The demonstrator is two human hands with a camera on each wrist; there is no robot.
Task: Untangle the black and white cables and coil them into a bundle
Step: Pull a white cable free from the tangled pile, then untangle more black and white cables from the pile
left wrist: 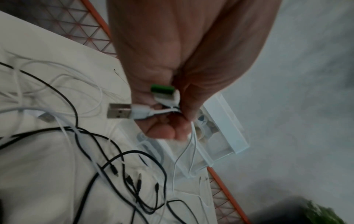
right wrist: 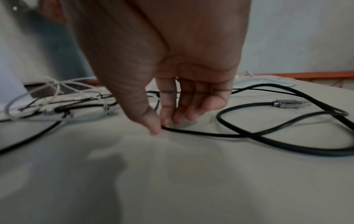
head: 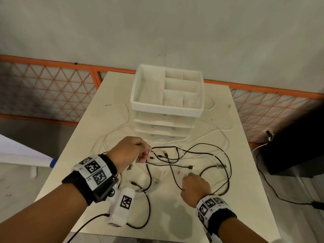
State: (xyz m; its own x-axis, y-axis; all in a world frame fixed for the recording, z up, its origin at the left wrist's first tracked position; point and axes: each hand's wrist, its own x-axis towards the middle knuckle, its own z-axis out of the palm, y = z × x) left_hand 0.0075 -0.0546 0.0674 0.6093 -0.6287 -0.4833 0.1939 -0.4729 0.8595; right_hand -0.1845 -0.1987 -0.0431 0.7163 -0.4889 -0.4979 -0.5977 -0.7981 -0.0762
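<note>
Soft, even light is falling across the head view, leaving the pale table (head: 236, 137) bright and flat, with only a faint grey shadow lying at lower centre beneath the right hand (head: 195, 188). The orange fence (head: 52, 64) is bowing at the edges from wide-angle distortion, and the corners are darkening. Both wrist views are looking dimmer and grainy. In the left wrist view the black cables (left wrist: 80, 145) are smearing with motion blur. In the right wrist view the fingers (right wrist: 166, 106) are casting a broad, soft shadow on the table at lower left.
</note>
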